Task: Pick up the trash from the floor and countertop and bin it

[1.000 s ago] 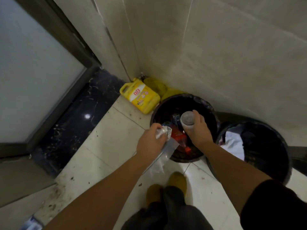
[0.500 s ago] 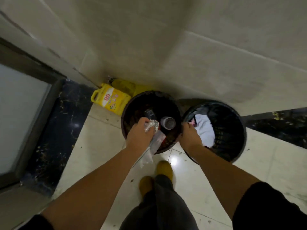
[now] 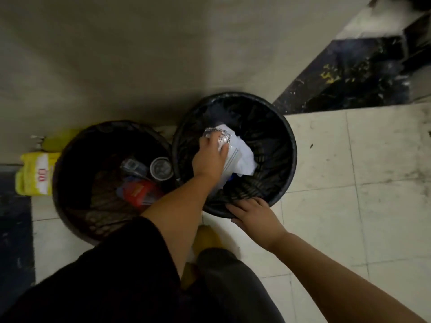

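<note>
Two round black bins stand side by side against the wall. My left hand (image 3: 211, 157) reaches into the right bin (image 3: 289, 145), shut on crumpled silver foil (image 3: 221, 137) and a clear plastic bag (image 3: 229, 162). White paper (image 3: 245, 159) lies under them inside that bin. My right hand (image 3: 254, 213) grips the right bin's near rim. The left bin (image 3: 70, 164) holds a clear plastic cup (image 3: 161, 167), a red packet (image 3: 140, 192) and other trash.
A yellow jug (image 3: 35, 173) lies on the floor left of the left bin, against the wall. Pale floor tiles spread to the right, with a dark marble strip (image 3: 349, 82) at the upper right. My yellow shoes (image 3: 207, 236) show below the bins.
My left hand has carried the foil and plastic bag from over the left bin into the right bin. The cup now lies in the left bin, and my right hand has taken the right bin's rim.
</note>
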Available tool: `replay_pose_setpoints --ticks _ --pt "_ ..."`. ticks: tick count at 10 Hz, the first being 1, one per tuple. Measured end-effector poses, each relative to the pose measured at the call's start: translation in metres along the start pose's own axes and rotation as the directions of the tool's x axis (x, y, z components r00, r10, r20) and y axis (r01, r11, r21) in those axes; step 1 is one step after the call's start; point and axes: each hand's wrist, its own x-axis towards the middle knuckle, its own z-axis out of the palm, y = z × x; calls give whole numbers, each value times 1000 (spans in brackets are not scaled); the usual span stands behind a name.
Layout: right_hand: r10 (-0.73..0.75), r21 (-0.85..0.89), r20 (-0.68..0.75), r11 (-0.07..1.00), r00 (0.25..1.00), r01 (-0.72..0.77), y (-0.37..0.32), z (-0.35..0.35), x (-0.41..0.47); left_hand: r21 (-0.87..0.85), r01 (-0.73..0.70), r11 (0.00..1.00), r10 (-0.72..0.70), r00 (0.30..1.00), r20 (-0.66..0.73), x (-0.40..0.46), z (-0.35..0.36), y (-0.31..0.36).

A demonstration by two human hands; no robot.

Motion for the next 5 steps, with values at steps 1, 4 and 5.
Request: replay_pose_setpoints --ticks 1,4,5 --pt "-64 -61 -98 996 993 58 2 7 -1 67 -4 998 -2 996 87 11 36 -17" --pt "100 -48 38 994 994 -99 -12 -43 -17 -43 73 996 -60 968 245 -27 -26 -1" --pt "175 86 134 978 975 -188 -36 -98 -55 -18 51 999 -45 969 242 -80 -92 8"
